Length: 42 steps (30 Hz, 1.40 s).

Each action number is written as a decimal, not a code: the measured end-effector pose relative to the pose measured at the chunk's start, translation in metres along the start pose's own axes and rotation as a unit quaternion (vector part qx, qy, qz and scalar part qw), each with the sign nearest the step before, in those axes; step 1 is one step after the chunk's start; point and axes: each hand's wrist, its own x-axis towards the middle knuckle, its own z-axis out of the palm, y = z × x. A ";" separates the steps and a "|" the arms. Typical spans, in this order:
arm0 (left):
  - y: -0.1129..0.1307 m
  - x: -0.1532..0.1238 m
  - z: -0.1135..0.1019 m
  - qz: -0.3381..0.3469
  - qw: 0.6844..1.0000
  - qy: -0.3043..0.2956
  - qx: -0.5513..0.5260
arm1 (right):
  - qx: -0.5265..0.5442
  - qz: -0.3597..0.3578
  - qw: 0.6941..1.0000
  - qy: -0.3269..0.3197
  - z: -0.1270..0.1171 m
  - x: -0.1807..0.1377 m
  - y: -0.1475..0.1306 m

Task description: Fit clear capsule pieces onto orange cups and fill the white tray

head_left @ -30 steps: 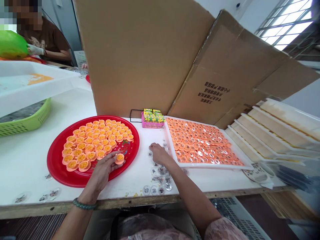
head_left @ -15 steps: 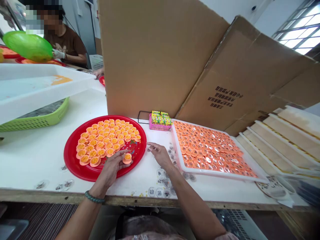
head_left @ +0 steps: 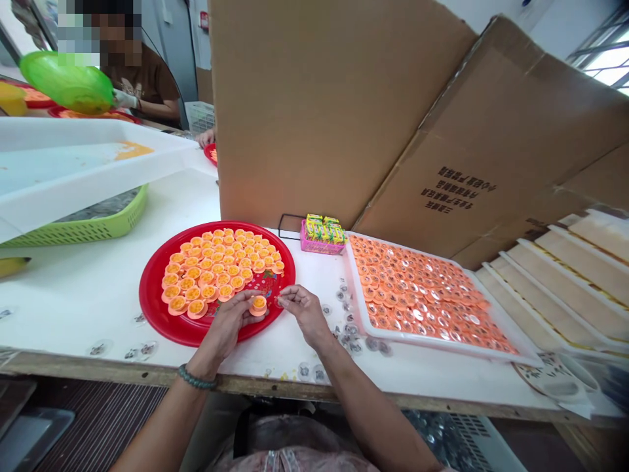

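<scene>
My left hand (head_left: 227, 326) holds a small orange round cup (head_left: 258, 305) with a yellow-orange filling, between thumb and fingers above the red tray's near right edge. Close by on the right, my right hand (head_left: 305, 316) is closed in a pinch; what sits between its fingertips is too small to make out. Many similar cups (head_left: 211, 262) cover much of the round red tray (head_left: 151, 298), leaving its patterned bottom bare at the lower right. Clear round discs with dark prints (head_left: 350, 341) lie scattered on the table right of my right hand.
A white tray (head_left: 361, 314) full of orange pieces under shiny discs stands to the right, near stacked trays (head_left: 555, 275). Behind are a pink basket (head_left: 322, 247) of yellow-green packets and a cardboard wall (head_left: 314, 118). A co-worker (head_left: 157, 85) holds a green basin (head_left: 69, 82) at far left.
My right hand has moved left, from beside the red tray to its rim, close to the cup in my left hand. The left hand keeps its hold. The view has shifted slightly.
</scene>
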 end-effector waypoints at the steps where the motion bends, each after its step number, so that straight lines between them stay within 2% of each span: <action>1: -0.001 0.000 0.000 0.003 1.000 -0.001 0.000 | -0.002 -0.004 1.000 0.004 0.000 0.000 0.001; 9: -0.002 0.002 -0.002 0.000 1.000 -0.004 0.010 | 0.016 0.006 1.000 -0.023 0.000 -0.004 0.003; 16: -0.005 0.003 -0.002 0.004 1.000 -0.018 0.005 | -0.012 0.006 0.999 -0.041 0.003 -0.002 0.005; 24: -0.002 0.000 -0.004 -0.004 0.999 -0.054 0.009 | -0.113 -0.018 0.991 -0.068 0.006 0.007 -0.005; 30: -0.005 -0.001 -0.007 0.028 0.993 -0.110 0.043 | -0.110 -0.005 0.992 -0.064 0.004 0.008 -0.008; 37: -0.011 0.001 -0.009 0.043 0.989 -0.127 0.069 | -0.138 0.041 0.980 -0.140 -0.002 0.015 -0.015; 42: -0.008 0.001 -0.005 0.043 0.988 -0.129 0.074 | -0.204 -0.009 0.961 -0.187 0.003 0.025 -0.021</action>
